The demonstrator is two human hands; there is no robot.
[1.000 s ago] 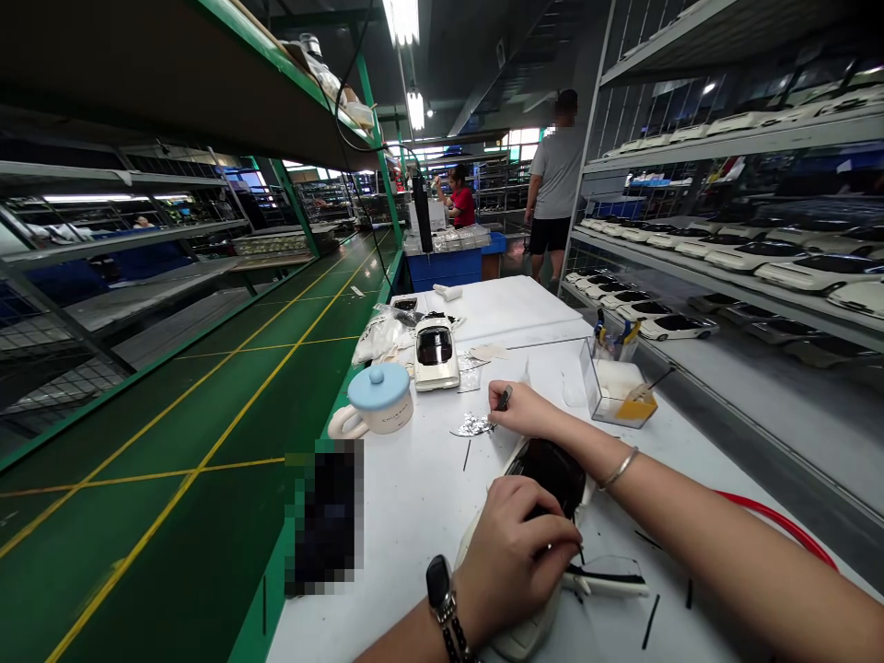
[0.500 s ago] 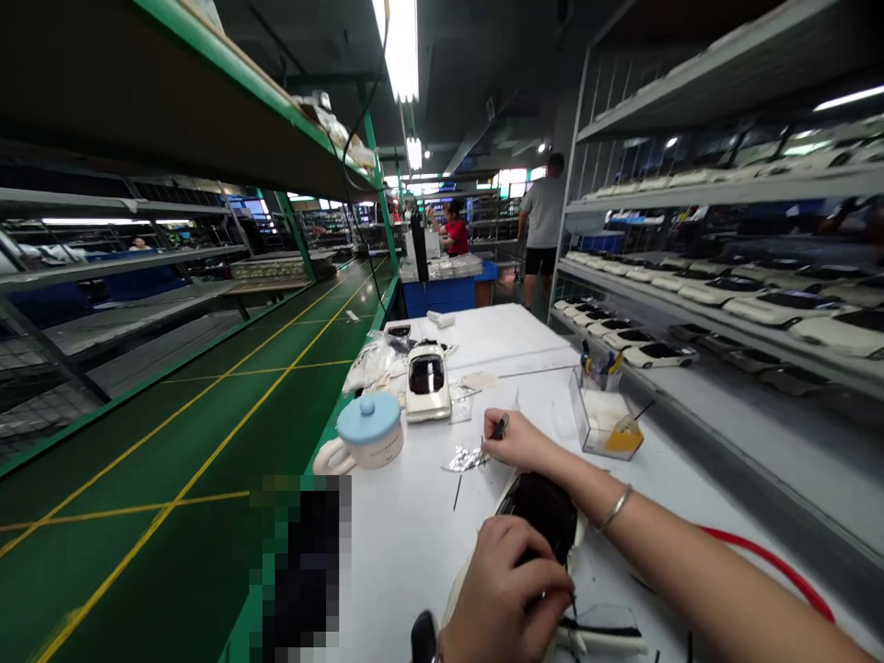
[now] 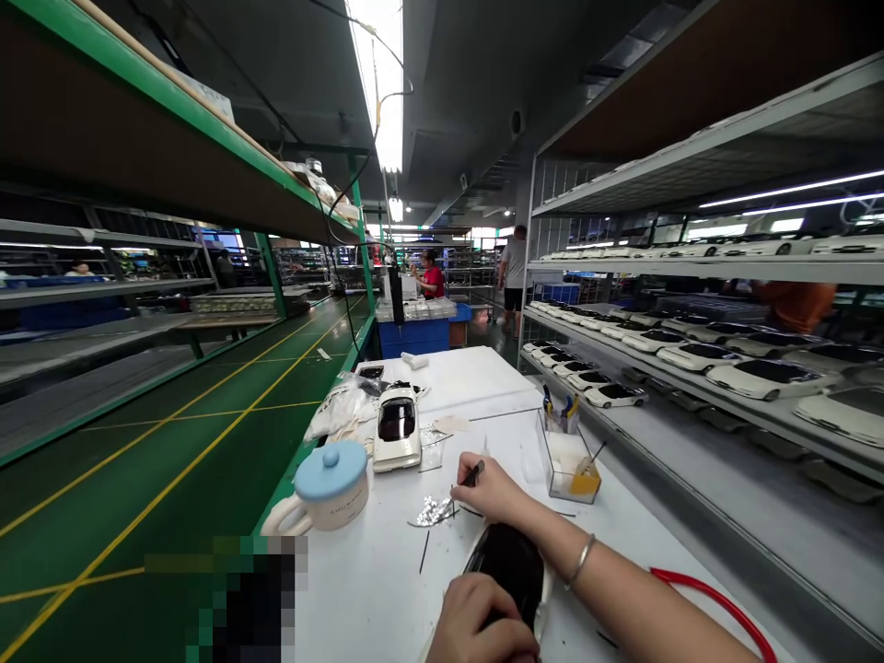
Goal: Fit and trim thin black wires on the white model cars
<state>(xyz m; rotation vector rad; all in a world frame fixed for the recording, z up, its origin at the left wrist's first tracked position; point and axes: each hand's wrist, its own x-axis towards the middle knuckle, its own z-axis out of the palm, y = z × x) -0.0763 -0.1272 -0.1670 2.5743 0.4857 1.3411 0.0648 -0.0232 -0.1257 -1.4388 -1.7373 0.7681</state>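
Note:
My right hand (image 3: 483,486) is closed around a thin black tool (image 3: 473,473), its tip beside a pile of small shiny silver pieces (image 3: 434,510) on the white table. Below it, my left hand (image 3: 480,622) rests with curled fingers on a white model car (image 3: 544,603) with a black top (image 3: 507,562). The frame's bottom edge cuts off part of that hand and the car. Another white model car (image 3: 398,433) stands farther back.
A lidded mug (image 3: 332,493) stands at the left. Plastic bags (image 3: 340,405) lie behind it. At the right are a clear box (image 3: 572,465) and a red tube (image 3: 718,599). Racks of model cars (image 3: 766,373) line the right side; people are in the background.
The view has tilted up and shifted, so the table appears lower. My right hand stays near the silver pieces with the tool. My left hand's fingers now lie lower in the frame.

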